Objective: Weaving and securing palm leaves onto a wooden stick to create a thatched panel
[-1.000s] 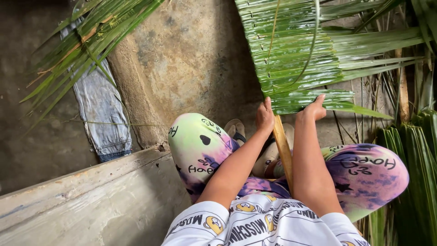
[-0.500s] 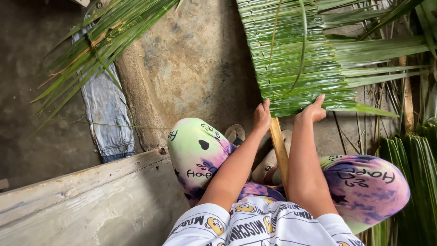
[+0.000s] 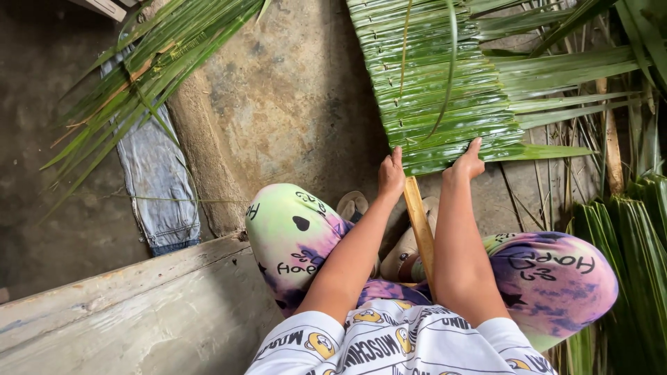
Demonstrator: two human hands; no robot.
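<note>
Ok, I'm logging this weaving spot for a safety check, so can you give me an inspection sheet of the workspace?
Surface: rough concrete floor, dusty and stained.
Job's things: woven palm-leaf mat, green; its wooden midrib runs between the person's knees.
Clutter: loose palm frond at upper left, a strip of denim cloth beneath it, a bundle of leaves at right.
Hands: left hand and right hand both press on the mat's near edge.
Cables: nothing seen.
Surroundings: weathered wooden plank at lower left; sandalled feet on the floor.
</note>
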